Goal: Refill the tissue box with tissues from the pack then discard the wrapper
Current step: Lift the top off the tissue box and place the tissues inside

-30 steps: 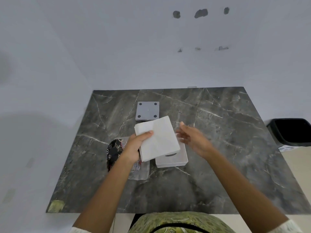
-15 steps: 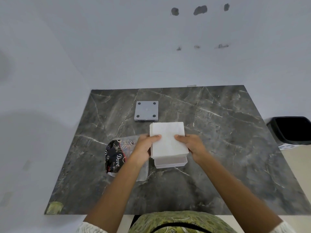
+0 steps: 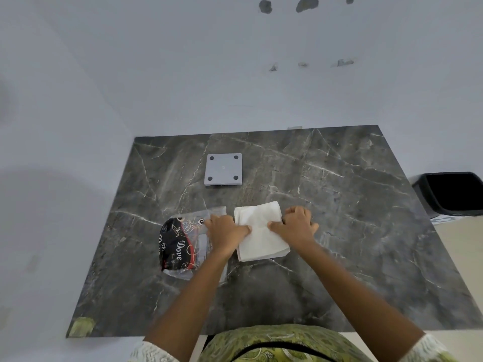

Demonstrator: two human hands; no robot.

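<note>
A white stack of tissues (image 3: 260,231) lies on top of the white tissue box and hides it almost wholly; only a thin edge shows under the near right corner (image 3: 287,252). My left hand (image 3: 226,232) grips the stack's left side, thumb on top. My right hand (image 3: 296,226) grips its right side, thumb pressing down on the top sheet. The emptied clear wrapper (image 3: 180,244) with a black and red print lies flat just left of my left hand. The box's grey lid (image 3: 223,169), with dark feet at its corners, rests farther back.
The dark marble table (image 3: 352,231) stands against a white wall at the back and left. A black bin (image 3: 454,194) sits on the floor past the table's right edge. A green patch (image 3: 81,326) marks the near left corner.
The tissue stack went from my left hand alone, raised and tilted, to both hands and down onto the box. It now sits lower and covers the box.
</note>
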